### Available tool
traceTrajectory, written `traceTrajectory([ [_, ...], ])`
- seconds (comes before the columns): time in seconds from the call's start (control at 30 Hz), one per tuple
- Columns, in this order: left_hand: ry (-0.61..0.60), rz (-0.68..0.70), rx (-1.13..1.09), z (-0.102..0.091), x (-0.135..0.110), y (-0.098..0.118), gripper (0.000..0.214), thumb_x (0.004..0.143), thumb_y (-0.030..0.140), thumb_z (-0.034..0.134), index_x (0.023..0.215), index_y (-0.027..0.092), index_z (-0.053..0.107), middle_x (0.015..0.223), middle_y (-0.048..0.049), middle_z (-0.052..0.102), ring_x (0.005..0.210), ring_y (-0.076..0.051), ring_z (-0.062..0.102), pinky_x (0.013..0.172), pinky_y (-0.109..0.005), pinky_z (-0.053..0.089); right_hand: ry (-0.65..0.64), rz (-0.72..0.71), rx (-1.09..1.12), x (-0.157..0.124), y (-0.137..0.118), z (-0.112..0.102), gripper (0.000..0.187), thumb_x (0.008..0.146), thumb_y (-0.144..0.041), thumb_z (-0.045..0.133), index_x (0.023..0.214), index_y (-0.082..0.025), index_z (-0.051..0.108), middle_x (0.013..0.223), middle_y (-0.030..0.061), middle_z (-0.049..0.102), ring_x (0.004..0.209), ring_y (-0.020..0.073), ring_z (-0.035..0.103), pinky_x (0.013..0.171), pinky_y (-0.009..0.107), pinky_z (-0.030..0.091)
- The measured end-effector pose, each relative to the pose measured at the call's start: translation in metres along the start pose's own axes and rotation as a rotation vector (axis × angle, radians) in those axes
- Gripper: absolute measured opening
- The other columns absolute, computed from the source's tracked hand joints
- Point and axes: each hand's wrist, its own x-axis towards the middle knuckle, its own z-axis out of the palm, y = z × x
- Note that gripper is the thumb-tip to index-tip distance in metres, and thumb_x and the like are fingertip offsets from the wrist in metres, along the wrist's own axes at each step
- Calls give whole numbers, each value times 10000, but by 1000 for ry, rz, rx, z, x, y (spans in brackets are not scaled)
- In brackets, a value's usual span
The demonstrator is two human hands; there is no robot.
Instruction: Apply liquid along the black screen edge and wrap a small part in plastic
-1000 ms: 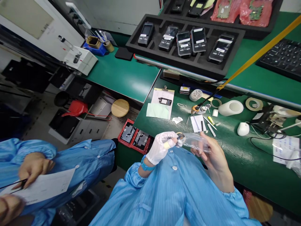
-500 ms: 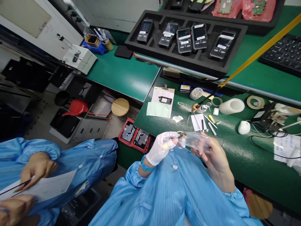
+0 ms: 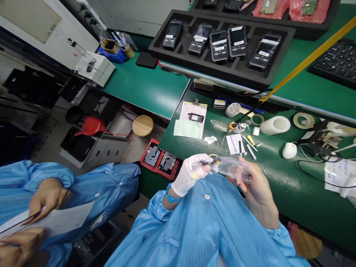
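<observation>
My left hand (image 3: 190, 173), in a white glove, pinches a small dark part with a yellowish tip (image 3: 213, 161) at the mouth of a clear plastic bag (image 3: 233, 167). My bare right hand (image 3: 257, 187) grips that bag from below and behind, fingers curled around it. Both hands hover just over the near edge of the green bench (image 3: 278, 174), above my blue coat.
On the bench lie a clipboard with paper (image 3: 191, 119), tweezers and small tools (image 3: 244, 142), tape rolls (image 3: 303, 120), a white roll (image 3: 274, 125). A black foam tray (image 3: 222, 70) holds several handsets. At left another person's hands (image 3: 46, 196) hold a sheet of paper.
My hands keep their hold on the part and the bag and have barely shifted. The person at left has shifted their hands and paper slightly.
</observation>
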Motion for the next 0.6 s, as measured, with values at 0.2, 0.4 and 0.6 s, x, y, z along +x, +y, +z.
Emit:
traceTrajectory([
  [0.2,-16,87,134,3,-1,3,421,871,587,909,975,183,850,1009,-104,860,946,-264,815,919,-393,681,32,15,-40,-3,-4,3,741,936,-720,773,386,-262,580,343,3,401,491,160,534,617,295,474],
  [0.4,15,256,353,3,-1,3,103,942,278,790,892,198,830,915,-78,849,852,-223,787,840,-342,652,24,-39,-108,1,-4,-1,697,884,-755,818,455,-228,662,406,29,512,461,163,511,555,311,439],
  [0.6,149,686,482,7,-1,3,171,961,97,736,883,242,784,870,-28,857,823,-196,814,778,-322,647,158,-239,-184,-5,-3,-7,539,818,-680,939,644,-214,731,611,7,619,556,144,501,525,276,378],
])
